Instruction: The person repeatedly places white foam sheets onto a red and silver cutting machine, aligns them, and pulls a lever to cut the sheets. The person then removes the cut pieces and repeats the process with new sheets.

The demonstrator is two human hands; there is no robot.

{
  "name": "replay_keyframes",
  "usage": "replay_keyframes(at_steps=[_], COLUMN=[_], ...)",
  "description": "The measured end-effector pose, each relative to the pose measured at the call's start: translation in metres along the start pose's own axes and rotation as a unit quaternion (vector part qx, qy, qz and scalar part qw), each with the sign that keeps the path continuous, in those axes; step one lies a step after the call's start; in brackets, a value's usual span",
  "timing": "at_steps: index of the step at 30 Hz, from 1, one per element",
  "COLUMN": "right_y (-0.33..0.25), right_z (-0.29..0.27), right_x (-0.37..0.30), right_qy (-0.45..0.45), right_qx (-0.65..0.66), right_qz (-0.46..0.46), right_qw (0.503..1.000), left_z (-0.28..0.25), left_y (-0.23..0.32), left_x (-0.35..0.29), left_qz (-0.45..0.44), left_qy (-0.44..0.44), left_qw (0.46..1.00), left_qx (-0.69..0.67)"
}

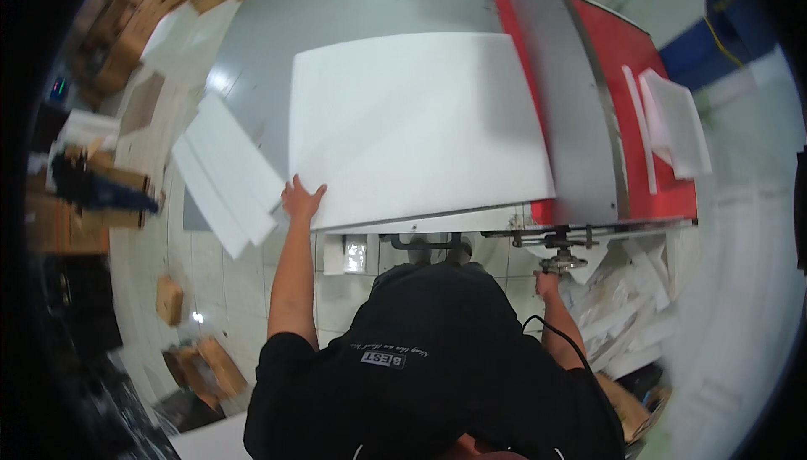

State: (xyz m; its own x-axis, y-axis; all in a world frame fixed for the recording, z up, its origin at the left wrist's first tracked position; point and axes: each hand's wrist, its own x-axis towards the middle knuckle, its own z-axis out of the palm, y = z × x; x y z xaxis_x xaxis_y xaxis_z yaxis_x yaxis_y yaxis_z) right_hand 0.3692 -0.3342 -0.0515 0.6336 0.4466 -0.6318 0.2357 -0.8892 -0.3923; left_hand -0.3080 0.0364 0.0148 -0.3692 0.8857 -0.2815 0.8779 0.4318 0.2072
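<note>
A large white foam sheet [412,115] lies flat on the grey machine table [336,10], its right side along the upright grey metal plate [563,81]. My left hand [303,198] rests at the sheet's near left corner, thumb and fingers spread. Just left of that hand, narrower white foam strips [227,166] lie at a slant over the table's left edge. Below the table's front right, my right hand [546,283] is closed at the rim of a metal handwheel [567,264]; its fingers are partly hidden.
Beyond the plate, white foam offcuts [672,124] lie on a red surface [635,157]. Scrap foam and clear plastic [626,309] pile up at the lower right. Cardboard boxes [206,367] stand on the tiled floor at left. A person [97,187] is at the far left.
</note>
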Motion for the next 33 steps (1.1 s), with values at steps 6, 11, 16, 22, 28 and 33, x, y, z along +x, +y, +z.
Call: replay_keyframes(at_steps=[6, 11, 16, 22, 28, 33], right_y=[-0.018, -0.027, -0.027, -0.033, -0.040, -0.048], right_z=[0.001, -0.004, -0.002, 0.001, -0.004, -0.007], right_x=[-0.021, -0.030, -0.028, -0.036, -0.040, -0.052], right_qy=[0.056, 0.042, 0.040, 0.066, 0.052, 0.052], right_qx=[-0.107, -0.107, -0.118, -0.121, -0.137, -0.114], right_qz=[-0.066, -0.007, -0.030, -0.019, -0.024, -0.004], right_qw=[0.991, 0.993, 0.992, 0.990, 0.989, 0.992], left_z=[0.011, 0.011, 0.009, 0.010, 0.013, 0.018], left_y=[-0.002, 0.000, -0.001, 0.006, 0.009, 0.042], left_x=[0.003, 0.004, 0.009, 0.010, 0.010, -0.016], left_qz=[-0.026, -0.029, -0.009, -0.051, -0.055, 0.121], left_qy=[0.005, 0.000, 0.006, -0.011, -0.002, 0.094], left_qw=[1.000, 1.000, 1.000, 0.999, 0.998, 0.986], left_qx=[-0.001, -0.002, -0.010, 0.013, 0.033, 0.072])
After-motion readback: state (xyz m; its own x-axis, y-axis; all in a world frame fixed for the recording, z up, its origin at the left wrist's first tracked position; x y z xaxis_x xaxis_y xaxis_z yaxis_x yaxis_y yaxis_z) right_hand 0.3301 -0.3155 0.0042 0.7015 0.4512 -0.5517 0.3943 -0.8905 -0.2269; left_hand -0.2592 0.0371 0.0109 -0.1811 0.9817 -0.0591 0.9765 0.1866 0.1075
